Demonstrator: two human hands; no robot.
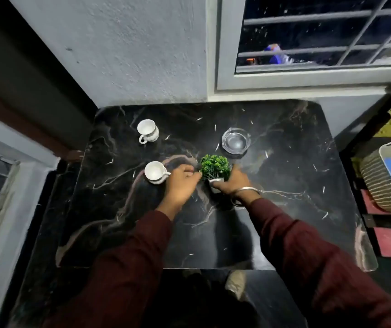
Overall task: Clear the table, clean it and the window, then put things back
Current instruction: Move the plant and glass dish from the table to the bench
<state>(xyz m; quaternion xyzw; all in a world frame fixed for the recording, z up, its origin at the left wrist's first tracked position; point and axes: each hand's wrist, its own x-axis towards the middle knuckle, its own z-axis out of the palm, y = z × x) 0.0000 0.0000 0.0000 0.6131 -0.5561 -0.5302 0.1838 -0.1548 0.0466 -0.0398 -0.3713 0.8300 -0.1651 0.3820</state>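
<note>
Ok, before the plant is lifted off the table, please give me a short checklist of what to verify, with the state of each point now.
1. Right hand holds the pot: ok, its fingers curl round the white base.
2. Left hand supports the plant: cannot tell, its fingertips reach the leaves, but a real grip is not visible.
3. Near cup is apart from the left hand: not ok, its handle lies right against the hand and could be knocked.
4. Ashtray is out of the way: ok, it stands behind the plant, apart.
5. Far cup is out of the way: ok.
6. Pot upright: cannot tell, hands hide it.
</note>
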